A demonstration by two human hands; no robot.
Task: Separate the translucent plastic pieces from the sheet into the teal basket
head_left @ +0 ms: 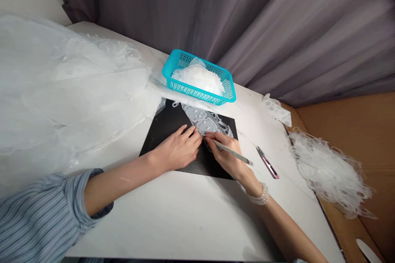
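Observation:
A piece of sheer white fabric (207, 125) with rounded leaf-like outlines and small white spots lies on a black mat (166, 125). At its near edge, my left hand (182, 148) is closed, with bent fingertips gripping the fabric against the mat. My right hand (226, 154) is closed around a slim grey pen-like tool (236, 155), pinched between thumb and fingers. The tool's tip is beside my left fingertips, at the fabric's edge; its exact shape is hidden by the fingers. Loose looped trimmings hang off the fabric's right side.
A turquoise basket (197, 95) of white cut pieces (199, 77) stands behind the mat. Thread snips (267, 162) lie to the right. A large heap of sheer white fabric (77, 90) covers the left. Looped scraps (330, 172) spill over a cardboard box (348, 131) on the right.

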